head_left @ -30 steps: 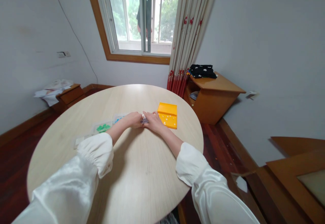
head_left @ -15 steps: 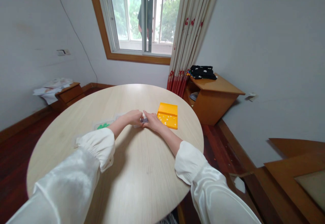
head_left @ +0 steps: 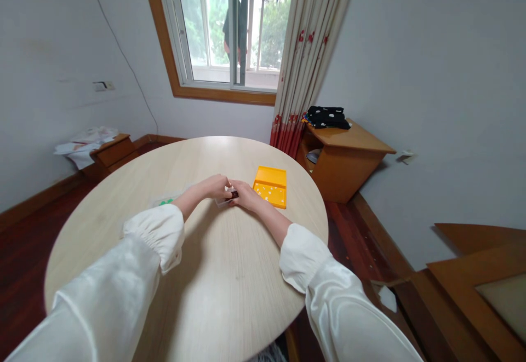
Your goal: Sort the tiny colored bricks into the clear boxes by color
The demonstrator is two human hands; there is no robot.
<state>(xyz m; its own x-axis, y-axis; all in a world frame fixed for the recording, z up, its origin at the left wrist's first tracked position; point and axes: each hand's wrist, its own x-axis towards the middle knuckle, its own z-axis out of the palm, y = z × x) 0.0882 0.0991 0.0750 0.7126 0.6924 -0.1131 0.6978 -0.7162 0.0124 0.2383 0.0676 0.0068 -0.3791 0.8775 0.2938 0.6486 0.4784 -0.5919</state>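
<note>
Pale round surface (head_left: pixel 230 285), with a window (head_left: pixel 205 28) at the far side, a curtain (head_left: pixel 314 50) to its right, and a cabinet (head_left: pixel 345 167) carrying black cloth (head_left: pixel 329 117) at far right. White papers (head_left: pixel 84 144) at far left.

Both hands meet mid-surface at a small clear box (head_left: pixel 223 204) with dark contents (head_left: pixel 234 194). Right hand (head_left: pixel 246 195): grip closed round the box's right end, thumb on the near side, fingers on the far side. Left hand (head_left: pixel 214 187): fingers bent down at the box, thumb next to the dark contents; can't tell if that grip is pinching anything, fingertips hidden. Tips of the two hands nearly touch above the box.

Yellow tray (head_left: pixel 271 176) sits just right of the right hand, white bits (head_left: pixel 269 190) in its near half. Left of the left wrist: clear case (head_left: pixel 178 193), green pieces (head_left: pixel 166 201) inside, partly covered by the forearm.
</note>
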